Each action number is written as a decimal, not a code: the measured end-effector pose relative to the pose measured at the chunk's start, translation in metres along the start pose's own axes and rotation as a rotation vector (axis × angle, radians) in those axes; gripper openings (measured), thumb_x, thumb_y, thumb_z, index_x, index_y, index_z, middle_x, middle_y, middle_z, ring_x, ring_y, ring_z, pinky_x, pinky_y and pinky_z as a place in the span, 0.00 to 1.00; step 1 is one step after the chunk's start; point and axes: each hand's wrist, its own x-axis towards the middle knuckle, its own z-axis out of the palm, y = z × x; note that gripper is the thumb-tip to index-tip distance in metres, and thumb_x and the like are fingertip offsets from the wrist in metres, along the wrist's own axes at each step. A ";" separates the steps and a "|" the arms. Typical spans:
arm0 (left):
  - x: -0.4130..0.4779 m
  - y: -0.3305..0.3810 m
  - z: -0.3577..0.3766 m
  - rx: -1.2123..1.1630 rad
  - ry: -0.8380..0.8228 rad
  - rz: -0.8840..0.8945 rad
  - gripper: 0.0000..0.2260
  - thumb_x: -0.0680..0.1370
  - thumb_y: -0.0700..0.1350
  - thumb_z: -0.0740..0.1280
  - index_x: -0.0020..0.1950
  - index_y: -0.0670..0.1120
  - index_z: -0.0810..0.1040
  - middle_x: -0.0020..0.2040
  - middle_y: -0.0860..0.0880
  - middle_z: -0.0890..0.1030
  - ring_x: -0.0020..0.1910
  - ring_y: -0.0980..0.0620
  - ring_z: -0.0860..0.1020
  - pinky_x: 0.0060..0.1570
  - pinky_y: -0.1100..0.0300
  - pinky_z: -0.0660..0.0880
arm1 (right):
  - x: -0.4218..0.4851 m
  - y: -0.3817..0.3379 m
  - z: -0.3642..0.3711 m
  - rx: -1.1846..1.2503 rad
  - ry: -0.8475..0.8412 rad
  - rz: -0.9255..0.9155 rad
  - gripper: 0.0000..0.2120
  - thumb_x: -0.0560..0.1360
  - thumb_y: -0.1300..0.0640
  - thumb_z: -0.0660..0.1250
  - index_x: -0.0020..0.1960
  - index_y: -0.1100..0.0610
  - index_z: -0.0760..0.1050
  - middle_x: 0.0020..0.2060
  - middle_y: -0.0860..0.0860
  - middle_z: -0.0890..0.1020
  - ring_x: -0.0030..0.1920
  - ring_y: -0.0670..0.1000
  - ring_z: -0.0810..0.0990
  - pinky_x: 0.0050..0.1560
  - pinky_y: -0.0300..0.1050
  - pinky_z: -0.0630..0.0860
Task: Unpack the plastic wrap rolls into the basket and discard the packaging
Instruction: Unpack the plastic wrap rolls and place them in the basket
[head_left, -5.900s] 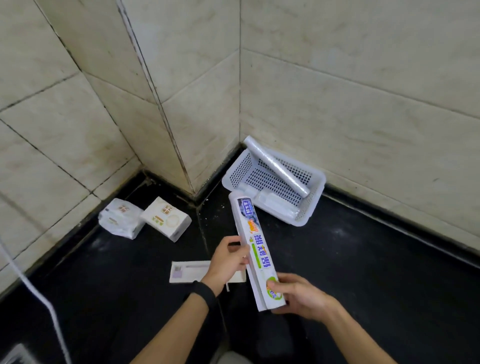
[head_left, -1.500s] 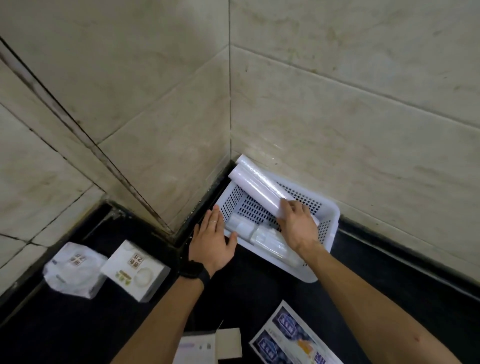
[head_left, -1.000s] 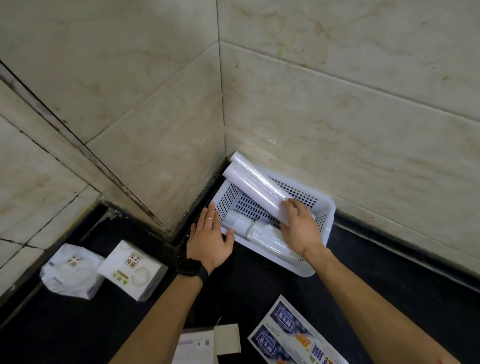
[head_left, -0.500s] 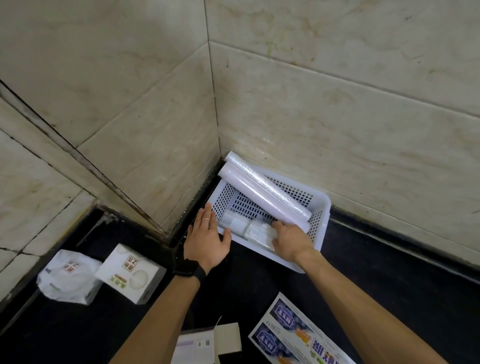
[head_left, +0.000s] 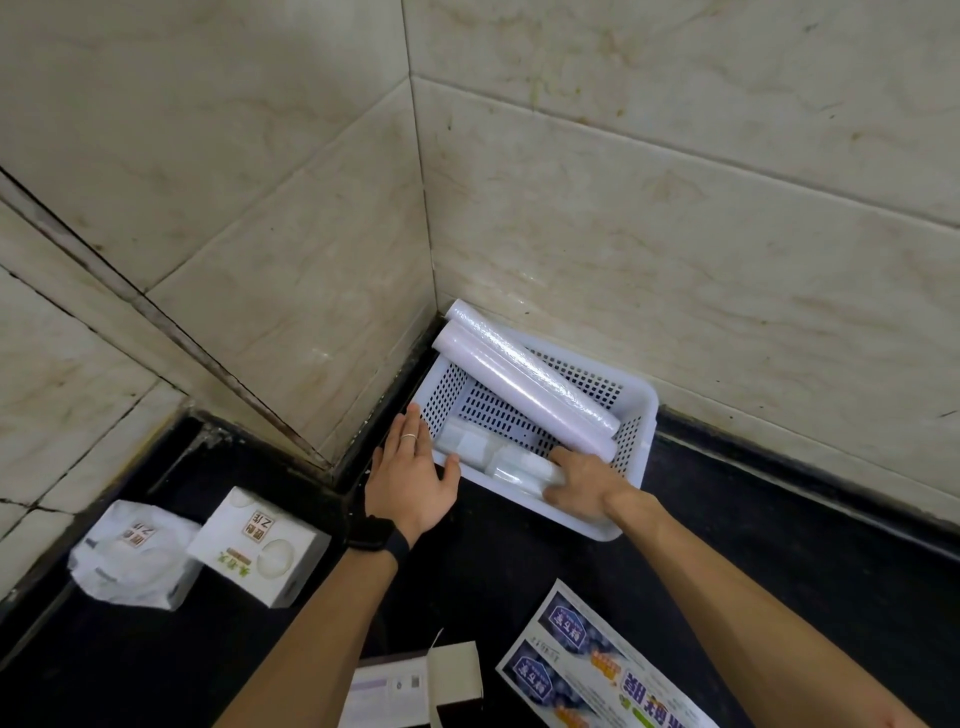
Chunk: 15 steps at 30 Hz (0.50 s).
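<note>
On the dark floor at the far left lay a crumpled white bag (head_left: 132, 558) and, just beside it, a white carton (head_left: 257, 545). The left hand (head_left: 413, 480) was flat with fingers spread, touching the near left corner of the white perforated basket (head_left: 636, 415). Two plastic wrap rolls (head_left: 524, 387) lay diagonally in the basket, their far ends over its rim. The right hand (head_left: 582, 486) was curled around a small clear-wrapped pack (head_left: 522, 465) inside the basket, below the rolls. The flattened printed box (head_left: 597, 670) lay near the right forearm.
</note>
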 end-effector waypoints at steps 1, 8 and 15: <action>0.000 0.000 0.000 0.006 0.001 0.000 0.32 0.81 0.59 0.53 0.80 0.41 0.55 0.82 0.47 0.47 0.80 0.49 0.47 0.77 0.47 0.54 | 0.000 0.000 0.000 -0.005 -0.019 0.002 0.14 0.76 0.54 0.65 0.60 0.54 0.70 0.55 0.53 0.78 0.53 0.54 0.78 0.51 0.45 0.73; 0.012 0.013 -0.023 0.180 0.013 0.063 0.22 0.78 0.54 0.59 0.70 0.46 0.72 0.75 0.42 0.64 0.73 0.43 0.62 0.68 0.47 0.65 | -0.005 0.006 -0.003 0.026 0.054 -0.053 0.21 0.79 0.56 0.62 0.72 0.54 0.66 0.67 0.53 0.75 0.63 0.55 0.76 0.60 0.46 0.71; 0.066 0.049 -0.019 0.180 -0.285 0.301 0.16 0.78 0.43 0.63 0.66 0.49 0.76 0.65 0.48 0.76 0.63 0.47 0.72 0.57 0.50 0.77 | -0.039 0.031 -0.024 0.402 0.315 -0.022 0.13 0.79 0.55 0.62 0.63 0.48 0.70 0.47 0.51 0.81 0.43 0.47 0.80 0.43 0.46 0.78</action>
